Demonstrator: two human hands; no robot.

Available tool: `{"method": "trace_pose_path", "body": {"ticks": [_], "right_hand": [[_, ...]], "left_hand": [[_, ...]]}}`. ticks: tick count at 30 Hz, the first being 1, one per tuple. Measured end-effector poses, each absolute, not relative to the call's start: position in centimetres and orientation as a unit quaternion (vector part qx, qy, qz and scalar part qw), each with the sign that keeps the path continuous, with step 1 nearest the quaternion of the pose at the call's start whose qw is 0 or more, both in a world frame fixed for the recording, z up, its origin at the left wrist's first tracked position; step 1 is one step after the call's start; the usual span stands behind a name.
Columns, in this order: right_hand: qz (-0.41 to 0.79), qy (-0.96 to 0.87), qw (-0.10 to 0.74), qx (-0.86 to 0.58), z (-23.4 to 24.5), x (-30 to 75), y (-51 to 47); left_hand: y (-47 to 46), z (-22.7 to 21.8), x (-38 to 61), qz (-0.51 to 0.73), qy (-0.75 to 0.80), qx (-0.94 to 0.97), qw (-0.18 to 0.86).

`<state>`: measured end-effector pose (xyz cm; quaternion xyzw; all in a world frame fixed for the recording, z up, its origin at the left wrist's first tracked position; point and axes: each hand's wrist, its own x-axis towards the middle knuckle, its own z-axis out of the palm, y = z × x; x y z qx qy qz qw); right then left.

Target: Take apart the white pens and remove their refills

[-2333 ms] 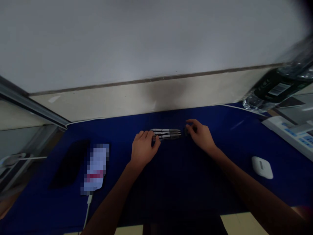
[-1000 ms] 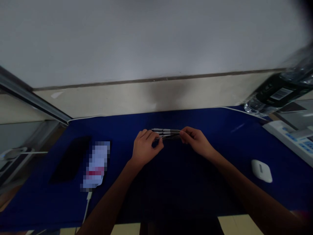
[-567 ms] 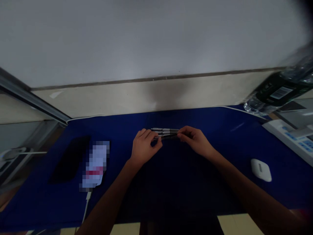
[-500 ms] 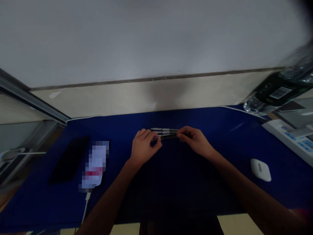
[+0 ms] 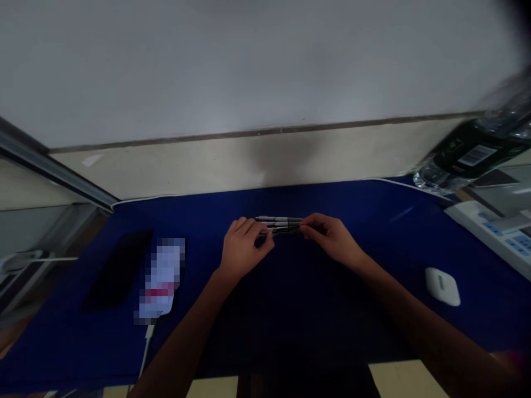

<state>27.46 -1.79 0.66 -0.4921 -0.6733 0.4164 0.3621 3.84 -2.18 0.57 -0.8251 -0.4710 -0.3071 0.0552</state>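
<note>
Several slim pens with white and dark barrels lie side by side, pointing left to right, on the blue tabletop. My left hand is closed on their left ends, thumb at the near side and fingers over the far side. At the right ends, my right hand pinches the pens between thumb and fingertips. The hands hide both ends of the bundle, so which pens each one grips firmly is hard to make out.
Left of my hands lie a lit phone on a white charging cable and a dark flat object. To the right are a white earbud case, a white power strip and a water bottle. A wall rises behind.
Almost nothing differs. Both hands stay at the two ends of the pens, with only a very slight shift of the near pen and of the view.
</note>
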Motion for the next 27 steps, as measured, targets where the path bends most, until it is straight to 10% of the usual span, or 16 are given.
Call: {"method": "trace_pose_path", "body": {"ticks": [27], "right_hand": [[0.422,-0.666,0.362,-0.498,1.35,27.44,-2.07]], "left_hand": [[-2.31,0.38,3.91,-0.311,-0.468,-0.827,0.025]]}}
